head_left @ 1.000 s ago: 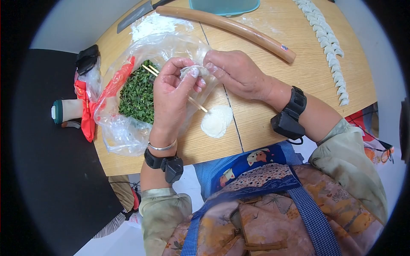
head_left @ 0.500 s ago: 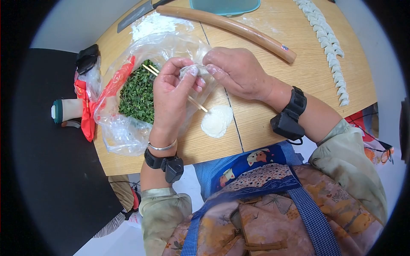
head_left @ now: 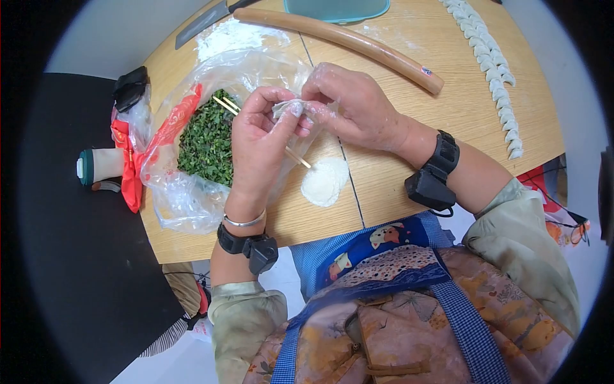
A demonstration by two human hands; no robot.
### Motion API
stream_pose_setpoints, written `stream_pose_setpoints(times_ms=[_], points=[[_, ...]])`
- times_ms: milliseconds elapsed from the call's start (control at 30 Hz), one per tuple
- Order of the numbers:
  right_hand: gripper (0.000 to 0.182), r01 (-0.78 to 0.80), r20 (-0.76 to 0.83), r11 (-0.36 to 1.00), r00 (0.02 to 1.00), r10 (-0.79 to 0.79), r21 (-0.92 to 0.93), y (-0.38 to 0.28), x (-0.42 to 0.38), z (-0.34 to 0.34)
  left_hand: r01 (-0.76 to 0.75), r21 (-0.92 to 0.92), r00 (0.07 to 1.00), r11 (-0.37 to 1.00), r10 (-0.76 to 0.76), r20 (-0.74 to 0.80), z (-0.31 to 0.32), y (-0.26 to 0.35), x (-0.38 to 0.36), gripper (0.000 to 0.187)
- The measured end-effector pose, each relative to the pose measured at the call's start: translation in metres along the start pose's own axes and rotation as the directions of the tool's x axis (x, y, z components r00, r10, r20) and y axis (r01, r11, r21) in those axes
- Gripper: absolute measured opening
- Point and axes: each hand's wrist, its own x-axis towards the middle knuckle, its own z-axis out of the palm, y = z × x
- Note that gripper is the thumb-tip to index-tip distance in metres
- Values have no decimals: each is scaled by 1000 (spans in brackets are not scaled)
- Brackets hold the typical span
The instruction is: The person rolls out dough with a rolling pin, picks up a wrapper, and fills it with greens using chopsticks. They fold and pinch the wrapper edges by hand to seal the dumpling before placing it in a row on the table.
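Observation:
Between my hands is a pale folded dumpling [head_left: 287, 106], mostly hidden by fingers. My left hand [head_left: 261, 131] holds it from the left, thumb pressed on its near side. From the right, my right hand [head_left: 348, 105] pinches the dumpling's edge between thumb and finger. Both hands are dusted with flour. Beneath and left of them, chopped green filling [head_left: 203, 144] lies in a clear plastic bag [head_left: 185, 201]. A pair of chopsticks [head_left: 299, 158] slants from the filling behind my left hand. Two round dough wrappers [head_left: 325, 182], seemingly stacked, lie on the table below my hands.
A long wooden rolling pin [head_left: 358, 46] crosses the back of the table [head_left: 409, 185]. Beside it are a knife [head_left: 201, 25], scattered flour [head_left: 233, 38] and a teal container [head_left: 338, 9]. Finished dumplings [head_left: 492, 70] form rows at the right. A cup [head_left: 101, 165] stands at the left.
My right hand's fingers have shifted and curled a little along the dumpling's edge. My left hand has barely moved and keeps hold of it.

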Motion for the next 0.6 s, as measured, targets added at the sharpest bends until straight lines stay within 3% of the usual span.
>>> stream_pose_setpoints(times_ms=[133, 367, 467, 600], points=[[15, 69, -37, 997, 997, -71, -46, 2, 1, 0, -16, -7, 999, 1000, 16, -38, 5, 3, -1, 13], [12, -1, -37, 1000, 999, 1, 14, -1, 0, -2, -69, 17, 997, 997, 70, -34, 4, 3, -2, 13], [16, -74, 44, 997, 996, 72, 31, -3, -2, -4, -66, 86, 997, 994, 69, -25, 1, 3, -4, 11], [32, -263, 148, 937, 961, 233, 231, -8, -3, -2, -138, 109, 987, 984, 146, -70, 1, 1, -4, 8]])
